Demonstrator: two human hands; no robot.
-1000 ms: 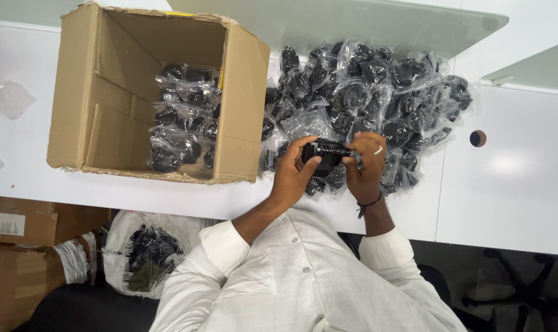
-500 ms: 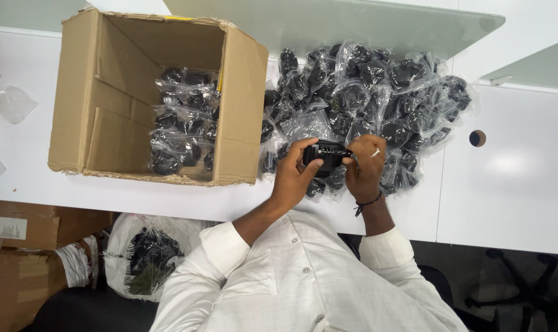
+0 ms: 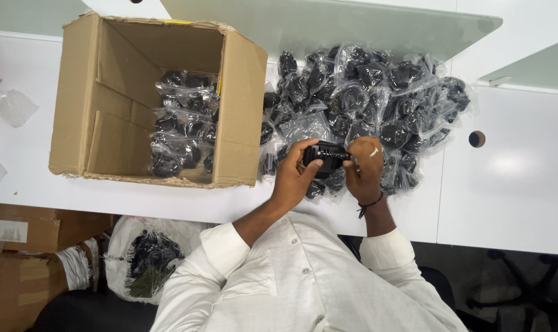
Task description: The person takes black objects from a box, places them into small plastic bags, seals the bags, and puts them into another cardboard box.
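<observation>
Since the earlier frames almost nothing has shifted: both hands stay closed on the same small black part (image 3: 324, 158), held at the same spot above the near edge of the heap. The left hand (image 3: 294, 177) curls its fingers under and around the part's left end, thumb pressed on top, fingers nearly closed on it. The right hand (image 3: 365, 167) pinches the right end, its fingers bent tightly over the edge with little gap between them; a dark band (image 3: 370, 203) circles that wrist. The part sits between the two hands, raised just over the table. Beneath and beyond it spreads a pile of bagged black parts (image 3: 365, 98) in clear plastic, reaching toward the frosted glass divider (image 3: 328, 24). To the left of the pile, touching it, an open cardboard box (image 3: 242, 110) lies on the white table (image 3: 512, 184) with more bagged parts (image 3: 180, 129) stacked inside. Loose clear bags (image 3: 11, 107) lie at the far left. Under the table edge sit a white sack (image 3: 128, 237) of black parts and another brown carton (image 3: 21, 230). White sleeves (image 3: 230, 252) cover both forearms.
</observation>
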